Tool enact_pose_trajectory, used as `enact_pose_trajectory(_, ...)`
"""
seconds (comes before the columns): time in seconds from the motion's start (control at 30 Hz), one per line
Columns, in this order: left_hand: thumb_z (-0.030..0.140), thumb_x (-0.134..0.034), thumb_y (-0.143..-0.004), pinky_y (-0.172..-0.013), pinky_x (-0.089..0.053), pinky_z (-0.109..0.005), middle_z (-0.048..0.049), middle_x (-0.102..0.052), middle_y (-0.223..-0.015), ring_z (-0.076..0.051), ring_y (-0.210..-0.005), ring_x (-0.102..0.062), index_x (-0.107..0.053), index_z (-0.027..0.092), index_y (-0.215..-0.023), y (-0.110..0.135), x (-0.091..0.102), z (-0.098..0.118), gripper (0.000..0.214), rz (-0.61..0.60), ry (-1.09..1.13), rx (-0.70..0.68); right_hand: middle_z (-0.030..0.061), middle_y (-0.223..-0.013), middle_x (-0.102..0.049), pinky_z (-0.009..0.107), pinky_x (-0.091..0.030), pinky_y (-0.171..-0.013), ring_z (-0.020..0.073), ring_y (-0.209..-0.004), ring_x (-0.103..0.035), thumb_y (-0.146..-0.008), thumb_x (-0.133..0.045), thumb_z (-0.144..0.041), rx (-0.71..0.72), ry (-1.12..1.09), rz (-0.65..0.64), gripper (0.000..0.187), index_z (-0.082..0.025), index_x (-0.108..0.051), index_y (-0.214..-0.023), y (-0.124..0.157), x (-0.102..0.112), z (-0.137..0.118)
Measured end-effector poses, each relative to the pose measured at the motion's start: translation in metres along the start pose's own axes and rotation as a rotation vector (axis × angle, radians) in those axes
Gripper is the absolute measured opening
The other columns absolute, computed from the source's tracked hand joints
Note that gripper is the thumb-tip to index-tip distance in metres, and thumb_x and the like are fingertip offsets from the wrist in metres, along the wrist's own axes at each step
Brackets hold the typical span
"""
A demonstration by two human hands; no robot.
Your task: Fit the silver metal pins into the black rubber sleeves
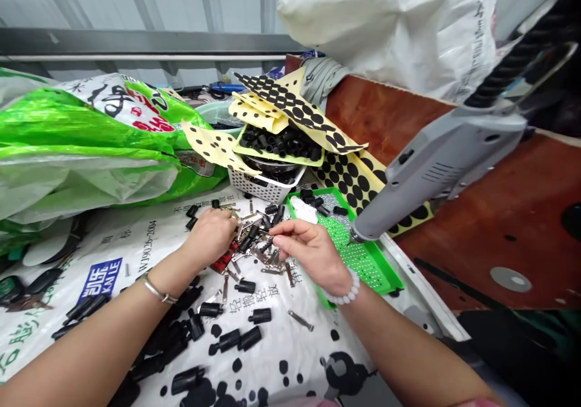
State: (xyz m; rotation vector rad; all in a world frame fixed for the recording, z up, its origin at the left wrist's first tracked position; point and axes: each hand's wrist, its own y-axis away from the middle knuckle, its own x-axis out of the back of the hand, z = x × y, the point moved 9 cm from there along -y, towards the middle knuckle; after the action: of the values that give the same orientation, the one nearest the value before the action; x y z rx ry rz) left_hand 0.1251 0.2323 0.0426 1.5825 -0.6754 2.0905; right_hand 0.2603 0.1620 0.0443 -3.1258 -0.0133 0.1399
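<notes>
My left hand [209,237] is curled over the left side of a heap of small parts, and its fingertips are mostly hidden. My right hand [313,252] pinches a thin metal piece [267,232] between thumb and forefinger, just right of the heap. Between both hands lie black plastic cylinders [248,237] and flat metal strips [272,271]. A red object [224,258] shows under my left hand. More black cylinders [227,340] are scattered nearer to me on the printed white sheet [154,243].
Beside my right hand, a grey electric screwdriver [408,171] points down at a green perforated tray [358,255] holding tiny screws. Behind stand a white basket [267,188] of black parts and yellow sheets [290,101] with black dots. A green bag [91,146] lies left.
</notes>
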Motion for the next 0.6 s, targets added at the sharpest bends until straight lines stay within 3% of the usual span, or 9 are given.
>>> enact_pose_trajectory(0.13,0.03,-0.051,-0.079,-0.078,-0.044,-0.039,-0.0112,-0.065,-0.085,-0.026,-0.083,-0.06,-0.068,0.015,-0.09,0.013,0.018,-0.007,0.026,0.079,0.15,0.106,-0.003,-0.059,-0.061,0.019,-0.046,-0.051,0.0054,-0.051,-0.055,-0.07,-0.065,-0.019,-0.016,-0.07,-0.018,0.013,-0.014,-0.066,-0.082,-0.001,-0.001,0.006)
enact_pose_trajectory(0.2,0.037,-0.047,-0.083,-0.073,-0.047,-0.034,-0.0106,-0.067,-0.09,-0.023,-0.08,-0.062,-0.065,0.014,-0.1,0.027,0.026,-0.01,0.033,0.14,0.337,0.215,-0.0027,-0.06,-0.061,0.019,-0.047,-0.051,0.0057,-0.052,-0.056,-0.069,-0.066,-0.019,0.0,-0.093,-0.015,0.013,-0.014,-0.065,-0.081,0.001,-0.002,0.006)
enact_pose_trajectory(0.27,0.04,-0.053,-0.08,-0.068,-0.05,-0.03,-0.0084,-0.069,-0.085,-0.019,-0.072,-0.064,-0.064,0.014,-0.099,0.045,0.021,-0.015,0.033,0.192,0.796,0.404,-0.0025,-0.062,-0.061,0.019,-0.047,-0.051,0.0059,-0.052,-0.056,-0.07,-0.067,-0.02,0.024,-0.102,-0.015,0.013,-0.014,-0.064,-0.081,0.005,-0.004,0.005)
enact_pose_trajectory(0.33,0.036,-0.065,-0.073,-0.069,-0.052,-0.028,-0.006,-0.07,-0.079,-0.016,-0.068,-0.064,-0.065,0.014,-0.09,0.062,0.002,-0.01,0.027,0.21,1.354,0.593,-0.0018,-0.064,-0.062,0.02,-0.048,-0.052,0.0066,-0.054,-0.057,-0.072,-0.066,-0.021,0.08,-0.077,-0.028,0.012,-0.015,-0.062,-0.082,0.011,-0.008,0.0)
enact_pose_trajectory(0.37,0.031,-0.068,-0.071,-0.07,-0.053,-0.028,-0.0055,-0.07,-0.077,-0.015,-0.068,-0.064,-0.066,0.014,-0.087,0.068,-0.007,-0.003,0.024,0.207,1.575,0.66,-0.0008,-0.067,-0.062,0.021,-0.049,-0.054,0.0074,-0.056,-0.058,-0.074,-0.065,-0.021,0.132,-0.043,-0.035,0.012,-0.015,-0.062,-0.083,0.014,-0.011,-0.004)
enact_pose_trajectory(0.43,0.023,-0.069,-0.07,-0.072,-0.054,-0.029,-0.005,-0.07,-0.075,-0.015,-0.067,-0.065,-0.066,0.014,-0.082,0.077,-0.019,0.012,0.016,0.197,1.812,0.733,0.0018,-0.074,-0.064,0.024,-0.051,-0.059,0.0097,-0.063,-0.06,-0.076,-0.063,-0.02,0.288,0.083,-0.038,0.01,-0.015,-0.062,-0.085,0.022,-0.015,-0.017)
enact_pose_trajectory(0.6,0.017,-0.068,-0.071,-0.073,-0.056,-0.03,-0.0045,-0.07,-0.071,-0.015,-0.067,-0.066,-0.066,0.013,-0.075,0.093,-0.036,0.033,0.006,0.209,1.986,0.815,0.0069,-0.081,-0.064,0.031,-0.052,-0.068,0.0152,-0.076,-0.06,-0.082,-0.053,-0.011,0.773,0.482,0.001,0.01,-0.015,-0.061,-0.087,0.052,-0.031,-0.048)
